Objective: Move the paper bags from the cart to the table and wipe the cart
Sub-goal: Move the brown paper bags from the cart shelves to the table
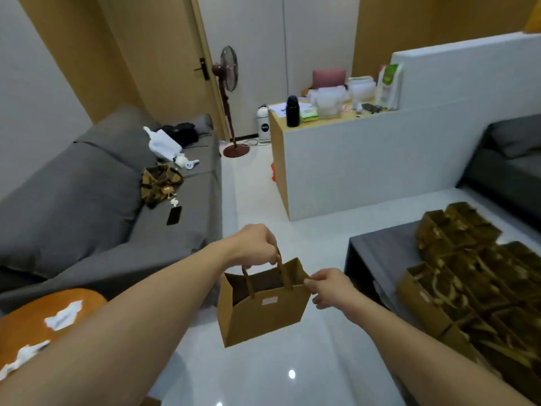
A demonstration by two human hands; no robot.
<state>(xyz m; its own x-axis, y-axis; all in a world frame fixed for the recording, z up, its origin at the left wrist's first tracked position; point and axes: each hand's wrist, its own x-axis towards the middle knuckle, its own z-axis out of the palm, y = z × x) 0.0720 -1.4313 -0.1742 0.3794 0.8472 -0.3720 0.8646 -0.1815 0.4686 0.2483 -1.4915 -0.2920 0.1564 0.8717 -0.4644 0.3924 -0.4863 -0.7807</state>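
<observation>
Left hand (257,244) and right hand (329,288) hold paper bag (263,315) above floor (292,376).

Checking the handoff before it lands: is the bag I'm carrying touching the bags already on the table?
Apart. The head view shows the carried bag hanging over bare floor, well left of the bags on the table.

Table's paper bags (480,276) blurred, cut off rightward.

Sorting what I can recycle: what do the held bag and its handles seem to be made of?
The bag looks like matte brown kraft paper, with crisp folds. The handles look like flat paper strips in the same brown, though that is less certain.
</observation>
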